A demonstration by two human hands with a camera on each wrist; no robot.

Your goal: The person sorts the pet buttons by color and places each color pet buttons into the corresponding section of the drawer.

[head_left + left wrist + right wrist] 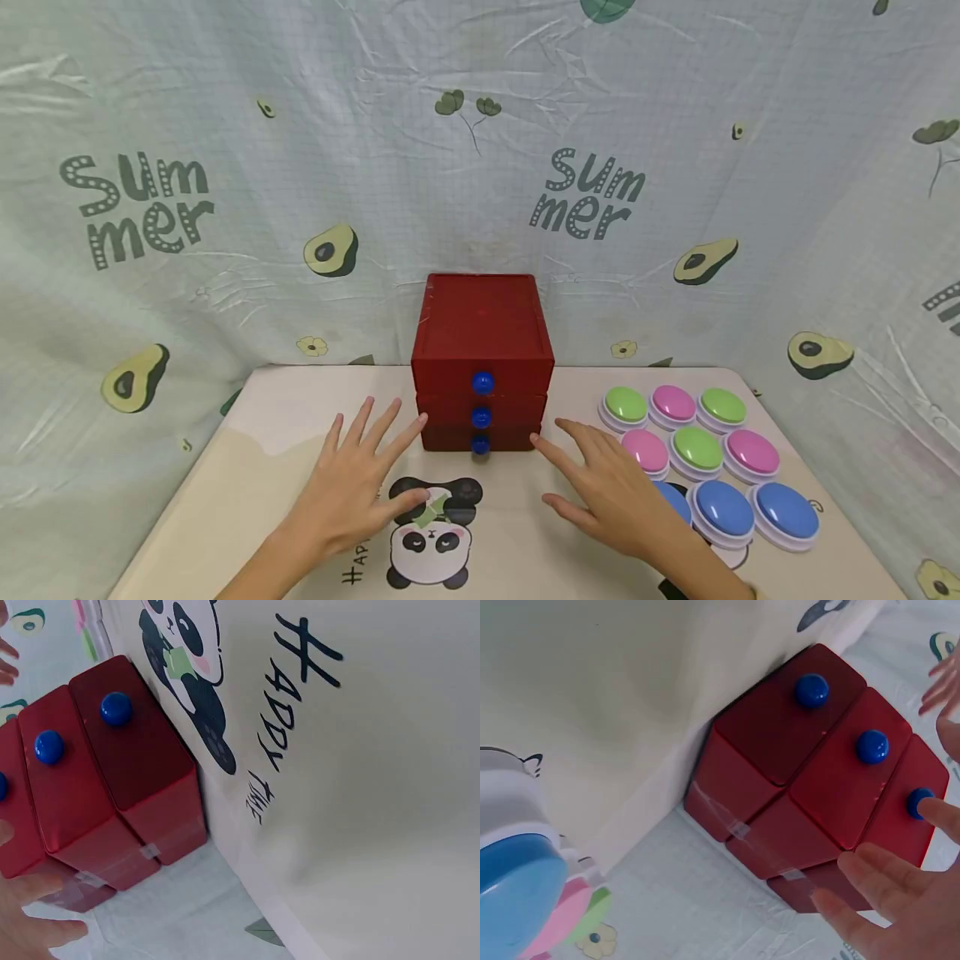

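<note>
Red three-drawer cabinet (483, 321) with three blue knobs (482, 417), centre rear of pale surface (525, 542). Left hand (348, 492), right hand (611, 496): fingers spread, holding nothing, near cabinet front. Nine dome push buttons (697, 447), right side.

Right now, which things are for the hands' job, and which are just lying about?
Probably the job, near left hand and right hand:
shiny red three-drawer box
its round blue knobs

Probably just lying about:
green, pink and blue domed buttons with white bases
</note>
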